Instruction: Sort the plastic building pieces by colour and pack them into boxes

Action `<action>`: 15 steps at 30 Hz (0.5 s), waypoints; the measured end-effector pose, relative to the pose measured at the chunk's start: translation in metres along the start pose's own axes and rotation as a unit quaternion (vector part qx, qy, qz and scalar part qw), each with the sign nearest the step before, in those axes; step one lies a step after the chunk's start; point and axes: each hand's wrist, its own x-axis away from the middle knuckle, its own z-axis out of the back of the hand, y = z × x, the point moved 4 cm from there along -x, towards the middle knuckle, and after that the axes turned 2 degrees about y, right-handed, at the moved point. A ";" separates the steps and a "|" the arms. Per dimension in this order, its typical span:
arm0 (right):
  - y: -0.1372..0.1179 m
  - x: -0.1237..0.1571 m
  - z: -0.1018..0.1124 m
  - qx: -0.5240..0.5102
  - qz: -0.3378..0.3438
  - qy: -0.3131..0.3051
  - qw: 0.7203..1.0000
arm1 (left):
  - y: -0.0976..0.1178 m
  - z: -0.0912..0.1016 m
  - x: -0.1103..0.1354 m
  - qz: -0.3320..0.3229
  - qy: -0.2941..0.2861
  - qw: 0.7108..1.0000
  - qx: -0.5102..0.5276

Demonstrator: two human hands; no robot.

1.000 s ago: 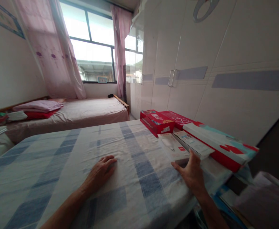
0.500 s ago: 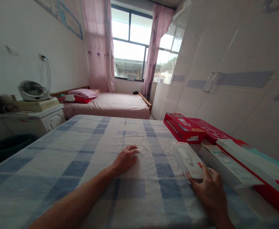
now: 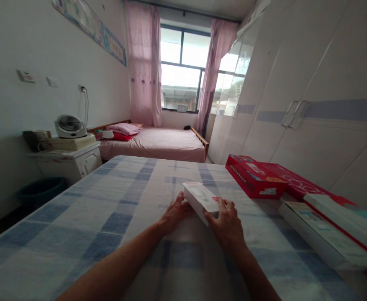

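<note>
A small white box (image 3: 198,198) with a faint printed picture and a red mark on its lid is tilted just above or on the checked cloth, in the middle of the view. My right hand (image 3: 226,219) grips its near right end, thumb on the near side and fingers over the top. My left hand (image 3: 176,214) is against the box's left side, its fingertips at the far left edge and partly hidden behind it.
On the right of the table (image 3: 133,196) lie a red box (image 3: 254,177), a larger flat red box (image 3: 299,177), a long white box (image 3: 324,234) and a white-and-red package (image 3: 343,221). Beyond are a bed (image 3: 167,142), a cabinet with a fan (image 3: 70,125), and wardrobes (image 3: 271,138).
My right hand has carried the white box left from beside the other boxes to the middle. My left hand, which lay on the cloth, now touches it. The view has shifted slightly.
</note>
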 end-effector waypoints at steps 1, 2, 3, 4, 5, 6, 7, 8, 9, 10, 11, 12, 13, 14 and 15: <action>-0.006 -0.001 -0.002 -0.011 -0.002 0.000 1.000 | 0.001 -0.001 0.000 0.007 -0.002 1.000 0.030; -0.011 0.000 -0.004 -0.027 -0.002 0.000 1.000 | 0.002 -0.003 0.000 0.013 -0.011 0.998 0.060; -0.017 0.000 -0.006 -0.045 0.001 0.001 0.999 | 0.003 -0.006 0.000 0.018 -0.024 0.995 0.091; -0.024 0.002 -0.008 -0.064 0.006 0.002 0.998 | 0.004 -0.009 0.000 0.020 -0.039 0.992 0.120; -0.030 0.003 -0.010 -0.081 0.015 0.001 0.997 | 0.006 -0.012 0.000 0.018 -0.049 0.988 0.147; -0.037 0.005 -0.012 -0.097 0.028 -0.003 0.995 | 0.008 -0.013 0.000 0.011 -0.049 0.984 0.171; -0.043 0.006 -0.014 -0.113 0.042 -0.007 0.993 | 0.011 -0.012 0.000 0.004 -0.035 0.981 0.191; -0.049 0.006 -0.014 -0.127 0.060 -0.013 0.990 | 0.013 -0.010 0.000 -0.001 -0.011 0.979 0.206; -0.054 0.006 -0.015 -0.140 0.081 -0.018 0.987 | 0.015 -0.006 0.000 -0.002 0.019 0.976 0.218; -0.057 0.004 -0.014 -0.151 0.104 -0.021 0.983 | 0.017 -0.001 0.000 -0.002 0.047 0.972 0.228; -0.059 0.001 -0.013 -0.163 0.122 -0.019 0.979 | 0.020 0.003 -0.001 -0.001 0.068 0.969 0.238; -0.057 -0.003 -0.011 -0.173 0.133 -0.013 0.976 | 0.023 0.007 0.000 0.001 0.078 0.966 0.247; -0.054 -0.008 -0.010 -0.181 0.138 -0.004 0.974 | 0.027 0.011 0.000 0.001 0.082 0.964 0.255; -0.048 -0.014 -0.009 -0.187 0.137 0.008 0.973 | 0.032 0.016 0.001 -0.003 0.081 0.962 0.260; -0.041 -0.021 -0.009 -0.190 0.132 0.023 0.973 | 0.038 0.020 0.003 -0.007 0.079 0.961 0.263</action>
